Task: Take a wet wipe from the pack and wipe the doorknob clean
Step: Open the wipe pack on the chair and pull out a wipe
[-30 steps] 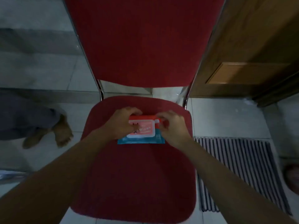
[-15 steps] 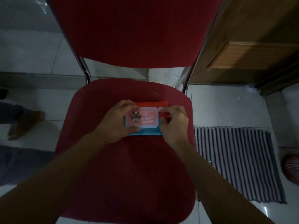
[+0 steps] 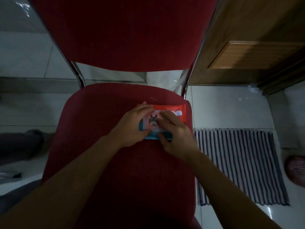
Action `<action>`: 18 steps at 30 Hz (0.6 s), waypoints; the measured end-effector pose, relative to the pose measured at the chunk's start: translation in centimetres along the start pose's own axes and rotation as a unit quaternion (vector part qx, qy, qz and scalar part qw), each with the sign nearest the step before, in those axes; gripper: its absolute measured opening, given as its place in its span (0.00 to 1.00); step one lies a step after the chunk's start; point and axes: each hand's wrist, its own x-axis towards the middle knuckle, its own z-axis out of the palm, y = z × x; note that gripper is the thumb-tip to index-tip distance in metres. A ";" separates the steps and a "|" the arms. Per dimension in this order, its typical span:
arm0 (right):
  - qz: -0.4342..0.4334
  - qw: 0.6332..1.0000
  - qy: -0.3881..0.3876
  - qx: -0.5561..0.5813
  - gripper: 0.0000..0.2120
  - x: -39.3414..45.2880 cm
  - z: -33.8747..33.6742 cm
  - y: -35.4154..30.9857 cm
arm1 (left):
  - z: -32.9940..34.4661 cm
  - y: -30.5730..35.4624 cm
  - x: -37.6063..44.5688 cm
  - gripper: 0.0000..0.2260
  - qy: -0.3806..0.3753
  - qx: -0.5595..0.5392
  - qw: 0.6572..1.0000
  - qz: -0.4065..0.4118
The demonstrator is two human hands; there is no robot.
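The red fabric-padded chair (image 3: 102, 162) with chrome tube legs sat on pale glossy floor tiles (image 3: 24, 63). The left hand (image 3: 132, 128) cupped the left end of the flat orange-and-blue plastic wet wipe pack (image 3: 168, 108), thumb tucked under its near edge. The pack lay toward the back of the seat. The right hand (image 3: 175, 134) had its fingers spread flat over the pink cartoon label flap, looked pretty blurry. Further right was a striped woven floor mat (image 3: 239, 166) below a brown wooden door (image 3: 255, 38).

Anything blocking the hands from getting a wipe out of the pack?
Only the pack's own lid flap, which looks shut. Both the left hand and right hand rest on the wet wipe pack; no wipe shows.
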 end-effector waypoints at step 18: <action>-0.115 0.990 0.032 -0.077 0.16 0.4 0.8 1.6 | 0.6 0.7 1.1 0.30 0.033 -0.025 0.999 -0.034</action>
